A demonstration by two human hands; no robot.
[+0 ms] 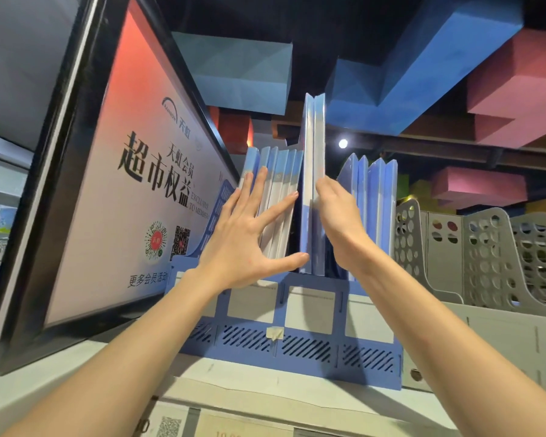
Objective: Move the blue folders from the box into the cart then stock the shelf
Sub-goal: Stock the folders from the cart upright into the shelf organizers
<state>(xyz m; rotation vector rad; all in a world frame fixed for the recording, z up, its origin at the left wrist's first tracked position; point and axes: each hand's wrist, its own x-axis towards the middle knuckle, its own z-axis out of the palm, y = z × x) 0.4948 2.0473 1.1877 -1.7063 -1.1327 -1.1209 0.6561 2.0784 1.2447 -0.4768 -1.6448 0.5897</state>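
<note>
A blue file rack [303, 348] stands on the top shelf, with blue folders upright in its slots. My left hand [249, 234] is spread flat against the left batch of folders [281, 197], its thumb touching the bottom edge of the middle ones. Two taller-standing blue folders [313, 171] stick up above the rest in the middle slot. My right hand [338, 219] grips these two from the right side, fingers curled round their edge. Another batch of blue folders [375, 197] stands in the right slot behind my right hand.
A large framed poster [123, 171] with black frame leans at the left of the rack. Grey perforated file racks [486, 257] stand to the right. The white shelf edge [265, 392] runs below. Blue and pink ceiling blocks hang overhead.
</note>
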